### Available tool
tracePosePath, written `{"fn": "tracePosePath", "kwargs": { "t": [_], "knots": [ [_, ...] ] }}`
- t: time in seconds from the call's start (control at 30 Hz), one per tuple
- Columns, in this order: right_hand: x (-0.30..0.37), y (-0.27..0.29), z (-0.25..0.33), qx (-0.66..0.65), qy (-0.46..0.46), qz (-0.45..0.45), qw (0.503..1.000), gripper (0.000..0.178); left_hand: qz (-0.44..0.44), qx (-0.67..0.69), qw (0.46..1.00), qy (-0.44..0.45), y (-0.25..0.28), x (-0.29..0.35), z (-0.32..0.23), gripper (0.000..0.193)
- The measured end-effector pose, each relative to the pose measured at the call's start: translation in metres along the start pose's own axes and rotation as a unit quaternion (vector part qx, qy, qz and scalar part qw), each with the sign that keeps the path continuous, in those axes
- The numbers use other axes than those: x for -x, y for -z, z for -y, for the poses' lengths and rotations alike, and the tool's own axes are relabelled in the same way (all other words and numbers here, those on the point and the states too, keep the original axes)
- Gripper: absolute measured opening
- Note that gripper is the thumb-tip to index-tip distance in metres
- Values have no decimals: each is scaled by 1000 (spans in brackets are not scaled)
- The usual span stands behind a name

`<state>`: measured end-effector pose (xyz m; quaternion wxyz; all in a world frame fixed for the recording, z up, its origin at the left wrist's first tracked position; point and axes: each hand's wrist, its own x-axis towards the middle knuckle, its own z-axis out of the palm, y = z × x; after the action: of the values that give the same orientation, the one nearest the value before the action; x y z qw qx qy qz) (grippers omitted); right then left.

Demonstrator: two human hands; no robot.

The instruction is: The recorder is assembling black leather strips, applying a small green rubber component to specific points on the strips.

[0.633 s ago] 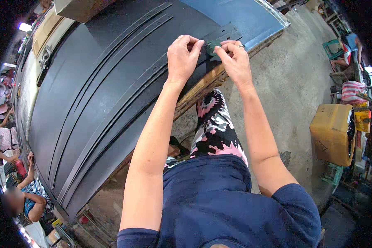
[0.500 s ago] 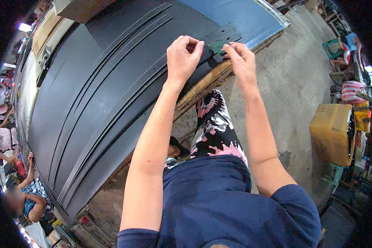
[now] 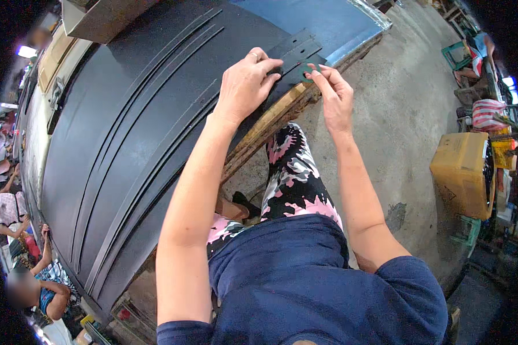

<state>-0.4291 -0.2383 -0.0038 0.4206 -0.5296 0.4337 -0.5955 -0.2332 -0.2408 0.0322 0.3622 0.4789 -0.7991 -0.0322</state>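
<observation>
Over the black-covered table (image 3: 149,75), my right hand (image 3: 335,98) pinches a thin green ring (image 3: 305,73) at its edge, above the front rim. What the ring is made of does not show clearly. Left of it, my left hand (image 3: 244,86) is curled, thumb and forefinger close to each other; anything between them is hidden. Beyond both hands lies a flat black strip (image 3: 296,50) with small holes. Long narrow black strips (image 3: 121,121) run along the table on the left.
A wooden edge (image 3: 270,123) borders the table in front of me. Blue sheet (image 3: 322,23) covers its far right end. A yellowish box (image 3: 457,167) stands on the floor at right. Another person (image 3: 54,287) sits at the table's left end, a hand on its edge.
The green item has turned from a filled disc to an open-looking ring in my right hand. My left hand has moved slightly left, and its thumb and forefinger have loosened a little.
</observation>
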Motion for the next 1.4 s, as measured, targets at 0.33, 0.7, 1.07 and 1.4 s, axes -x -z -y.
{"fn": "tracePosePath", "kwargs": {
  "t": [0.33,0.7,1.07,1.4],
  "knots": [
    [0,-2,-4,-17,-16,-20,1000,17,137,-117,972,-150,6,-24,4,9],
    [5,-13,3,95,36,-9,995,15,-19,-149,984,-98,-10,-2,-7,3],
    [4,-16,8,170,70,10,983,18,-111,-97,987,-67,-17,4,-8,6],
    [4,-17,11,169,71,26,983,19,-94,-98,990,-46,-16,7,-9,9]
  ]
}}
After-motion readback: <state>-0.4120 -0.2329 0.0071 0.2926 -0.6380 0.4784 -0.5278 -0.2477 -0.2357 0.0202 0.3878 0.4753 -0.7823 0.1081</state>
